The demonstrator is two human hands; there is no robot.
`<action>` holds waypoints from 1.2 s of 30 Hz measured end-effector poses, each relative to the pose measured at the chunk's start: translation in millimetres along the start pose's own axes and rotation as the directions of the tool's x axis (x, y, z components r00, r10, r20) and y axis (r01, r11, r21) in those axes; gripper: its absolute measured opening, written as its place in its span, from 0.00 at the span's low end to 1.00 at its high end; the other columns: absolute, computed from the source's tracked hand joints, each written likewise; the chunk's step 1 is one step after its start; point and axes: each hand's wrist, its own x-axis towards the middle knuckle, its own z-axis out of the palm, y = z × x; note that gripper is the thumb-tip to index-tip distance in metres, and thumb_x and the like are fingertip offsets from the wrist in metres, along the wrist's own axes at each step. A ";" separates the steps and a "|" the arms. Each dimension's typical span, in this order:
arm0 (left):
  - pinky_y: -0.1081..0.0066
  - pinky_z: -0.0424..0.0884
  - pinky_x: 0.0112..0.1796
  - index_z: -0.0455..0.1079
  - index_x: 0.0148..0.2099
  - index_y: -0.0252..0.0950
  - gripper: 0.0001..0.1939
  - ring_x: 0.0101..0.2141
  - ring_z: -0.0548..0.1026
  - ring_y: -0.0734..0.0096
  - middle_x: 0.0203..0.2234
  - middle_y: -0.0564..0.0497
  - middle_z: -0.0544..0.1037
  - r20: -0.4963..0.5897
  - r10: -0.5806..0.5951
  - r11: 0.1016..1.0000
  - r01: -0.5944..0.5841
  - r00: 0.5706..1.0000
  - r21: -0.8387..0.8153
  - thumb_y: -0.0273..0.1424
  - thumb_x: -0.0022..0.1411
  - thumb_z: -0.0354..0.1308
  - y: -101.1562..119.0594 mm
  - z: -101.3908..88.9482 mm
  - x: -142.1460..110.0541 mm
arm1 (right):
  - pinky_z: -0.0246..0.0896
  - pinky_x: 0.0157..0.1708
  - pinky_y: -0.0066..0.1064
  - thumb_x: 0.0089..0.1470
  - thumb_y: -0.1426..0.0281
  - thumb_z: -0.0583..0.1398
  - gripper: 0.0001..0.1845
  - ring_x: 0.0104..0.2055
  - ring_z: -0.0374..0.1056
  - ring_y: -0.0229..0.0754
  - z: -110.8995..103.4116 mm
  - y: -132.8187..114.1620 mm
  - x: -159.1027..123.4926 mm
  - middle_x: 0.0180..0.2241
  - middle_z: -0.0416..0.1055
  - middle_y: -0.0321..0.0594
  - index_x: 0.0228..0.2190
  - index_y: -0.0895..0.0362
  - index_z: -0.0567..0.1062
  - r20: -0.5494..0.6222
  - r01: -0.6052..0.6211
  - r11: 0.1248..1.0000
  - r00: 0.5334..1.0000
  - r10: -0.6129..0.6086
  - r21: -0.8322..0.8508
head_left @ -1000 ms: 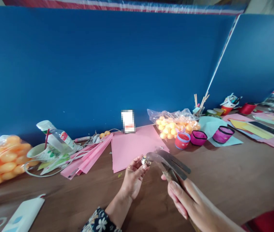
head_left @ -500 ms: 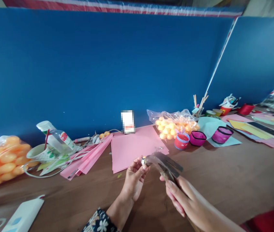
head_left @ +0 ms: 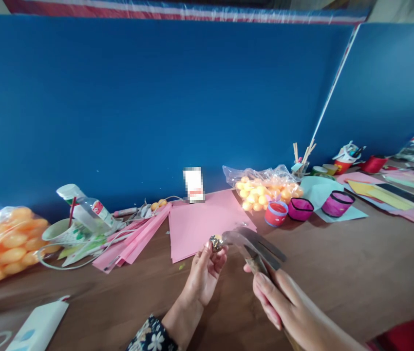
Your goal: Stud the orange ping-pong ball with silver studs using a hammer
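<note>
My left hand point(head_left: 204, 279) is closed, with thumb and fingertips pinching a small shiny lump point(head_left: 216, 243) flecked dark and gold. What the lump is I cannot make out. Wrapped round the wooden handle of a claw hammer point(head_left: 245, 240) is my right hand point(head_left: 273, 295). The hammer's striking end faces left, right beside the lump; whether they touch I cannot tell. Its split claw points to the right. Both hands are above the brown table point(head_left: 342, 278), just in front of a stack of pink paper point(head_left: 201, 222).
Orange balls in clear bags point(head_left: 11, 241) lie at left and behind the paper. Cups, a bottle point(head_left: 95, 212), cables and pink strips point(head_left: 134, 243) clutter the left. Small fabric cups point(head_left: 300, 208) and coloured sheets stand at right. A blue partition point(head_left: 174, 97) closes off the back.
My left fingers have shifted their grip, so more of the shiny lump shows. The hammer and my right hand have moved slightly to the right.
</note>
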 end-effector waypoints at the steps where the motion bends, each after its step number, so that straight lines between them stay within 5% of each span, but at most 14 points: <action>1: 0.77 0.73 0.34 0.70 0.36 0.33 0.07 0.32 0.76 0.72 0.30 0.48 0.78 -0.010 0.003 1.000 -0.003 1.000 -0.005 0.29 0.53 0.60 0.1 0.3 0.2 | 0.55 0.17 0.23 0.57 0.52 0.46 0.24 0.17 0.52 0.29 0.0 0.5 -0.8 0.22 0.56 0.29 0.45 0.56 0.60 0.001 -0.005 1.000 1.000 0.005 0.010; 7: 0.76 0.73 0.37 0.71 0.37 0.35 0.08 0.32 0.76 0.75 0.32 0.51 0.78 0.006 0.001 0.996 0.000 1.000 -0.087 0.25 0.52 0.60 -1.0 3.9 0.7 | 0.55 0.18 0.24 0.56 0.51 0.47 0.24 0.18 0.53 0.30 1.3 2.0 -0.4 0.22 0.57 0.30 0.43 0.57 0.62 0.048 -0.047 0.999 0.998 0.046 0.007; 16: 0.75 0.73 0.39 0.72 0.32 0.32 0.04 0.33 0.77 0.72 0.27 0.53 0.77 0.015 0.022 0.998 -0.021 1.000 -0.066 0.27 0.51 0.61 -0.1 0.0 3.2 | 0.57 0.20 0.27 0.53 0.49 0.48 0.27 0.18 0.52 0.32 1.8 -4.4 -8.9 0.20 0.57 0.30 0.43 0.57 0.65 -0.091 -0.024 0.998 0.996 0.019 -0.057; 20: 0.74 0.73 0.39 0.71 0.32 0.33 0.02 0.29 0.76 0.77 0.26 0.54 0.78 0.027 0.021 0.996 -0.019 0.999 -0.088 0.25 0.53 0.60 -2.0 1.5 1.5 | 0.59 0.21 0.27 0.53 0.50 0.50 0.26 0.20 0.56 0.33 0.6 -0.1 -4.7 0.23 0.60 0.32 0.43 0.57 0.65 -0.012 -0.027 0.998 1.000 0.026 -0.050; 30: 0.74 0.72 0.41 0.72 0.38 0.30 0.09 0.41 0.75 0.64 0.36 0.44 0.78 0.043 -0.051 0.998 0.052 0.998 -0.030 0.29 0.54 0.59 3.8 4.9 0.6 | 0.55 0.18 0.24 0.56 0.51 0.47 0.25 0.17 0.52 0.30 -3.8 -1.3 -5.6 0.21 0.58 0.30 0.45 0.57 0.61 -0.062 0.009 1.000 0.998 -0.008 0.012; 36: 0.76 0.70 0.42 0.72 0.34 0.33 0.06 0.34 0.76 0.75 0.31 0.52 0.78 0.090 0.001 1.000 0.000 0.996 -0.010 0.26 0.51 0.62 0.4 5.5 -1.9 | 0.56 0.18 0.25 0.55 0.50 0.47 0.25 0.18 0.52 0.31 2.7 6.1 -5.2 0.21 0.57 0.30 0.43 0.57 0.63 -0.060 -0.024 0.999 0.998 0.022 -0.024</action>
